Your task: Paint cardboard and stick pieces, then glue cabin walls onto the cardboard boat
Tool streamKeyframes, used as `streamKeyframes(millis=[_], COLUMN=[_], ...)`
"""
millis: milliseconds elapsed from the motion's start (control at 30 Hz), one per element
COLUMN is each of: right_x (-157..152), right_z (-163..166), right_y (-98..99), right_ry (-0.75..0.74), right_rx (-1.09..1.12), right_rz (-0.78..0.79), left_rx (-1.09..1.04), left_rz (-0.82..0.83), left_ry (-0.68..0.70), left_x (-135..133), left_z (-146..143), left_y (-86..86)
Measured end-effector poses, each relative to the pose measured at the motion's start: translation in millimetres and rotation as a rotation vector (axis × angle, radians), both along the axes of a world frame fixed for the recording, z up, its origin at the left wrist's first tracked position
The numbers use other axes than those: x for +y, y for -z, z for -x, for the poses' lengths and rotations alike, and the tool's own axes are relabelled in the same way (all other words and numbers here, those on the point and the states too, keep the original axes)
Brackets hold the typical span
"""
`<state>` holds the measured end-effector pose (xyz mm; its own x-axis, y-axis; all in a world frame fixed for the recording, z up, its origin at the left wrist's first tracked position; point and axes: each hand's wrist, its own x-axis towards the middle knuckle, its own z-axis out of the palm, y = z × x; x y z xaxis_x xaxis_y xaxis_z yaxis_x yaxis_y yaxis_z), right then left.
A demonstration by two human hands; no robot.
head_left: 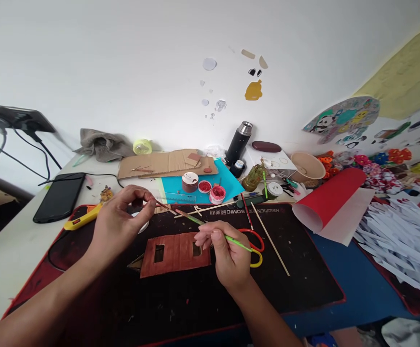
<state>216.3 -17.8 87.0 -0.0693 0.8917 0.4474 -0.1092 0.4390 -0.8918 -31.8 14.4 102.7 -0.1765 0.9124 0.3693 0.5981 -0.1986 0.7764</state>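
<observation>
So your worktop (0,279) was pale at the left and ran along a white wall (123,58), with a black phone (60,197) over there and a dark, red-edged mat (285,299) taking up the middle. Container-wise, a brown jar (190,185) with a white top sat on a blue sheet (232,179), then a shallow dish (204,186) of red paint, then a pink tub (217,195) with more red inside; further right, a murky glass jar (253,178) and a beige bowl (307,166).

Materials: your left hand (117,217) pinched a thin brownish stick (164,207), the rust-painted cardboard panel (178,253) with squarish cutouts lay on the mat between your hands, and your right hand (233,255) held a green paintbrush (193,219), tip right by the stick's end (can't tell if they touched). Past those: loopy red-and-yellow scissors (256,259), a curled red paper roll (331,200), messy white paper strips (401,241).
</observation>
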Motion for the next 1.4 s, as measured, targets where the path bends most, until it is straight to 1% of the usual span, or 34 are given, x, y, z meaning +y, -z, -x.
streamKeyframes(millis=[167, 400, 600, 733, 900, 1000, 1100, 1200, 1300, 1400], right_x=[-2.6, -2.9, -1.5, -3.1, -5.4, -4.6, -3.2, -1.4, 0.6, 2.3], right_z=[1.6, 0.2, 2.8, 0.2, 0.1, 0.6, 0.2, 1.4, 3.6, 3.1], right_y=[-7.1, -6.4, -8.9, -6.4, -6.0, -2.6, 0.2, -0.8, -2.7, -2.5], right_ry=[-0.056, -0.027, -0.066, -0.046, -0.048, -0.055, -0.041, -0.033, -0.063, -0.101], right_rx=[-0.033, -0.093, -0.140, -0.119, 0.001, 0.035, 0.091, 0.160, 0.202, 0.234], right_rz=[-0.101, -0.126, -0.184, -0.103, -0.028, 0.044, 0.115, 0.157, 0.202, 0.259], left_rx=[-0.013, -0.014, -0.086, -0.128, -0.344, -0.427, -0.474, -0.588, -0.683, -0.707], left_rz=[0.026, 0.057, 0.127, 0.121, 0.154, 0.159, 0.181, 0.200, 0.212, 0.210], left_ry=[-0.047, -0.056, -0.031, 0.003, 0.093, 0.114, 0.133, 0.182, 0.203, 0.189], left_x=[4.5, 6.1, 6.8, 8.6, 10.0, 11.9, 14.5, 16.7, 18.2, 19.6], left_z=[-3.0, -5.6, -8.0, -2.9, -2.0, -1.0, 1.6, 1.5, -1.5, -3.6], left_y=[-1.2, -4.6, -2.3, 2.1, -0.5, -1.6, 2.7, 8.9, 10.5, 7.4])
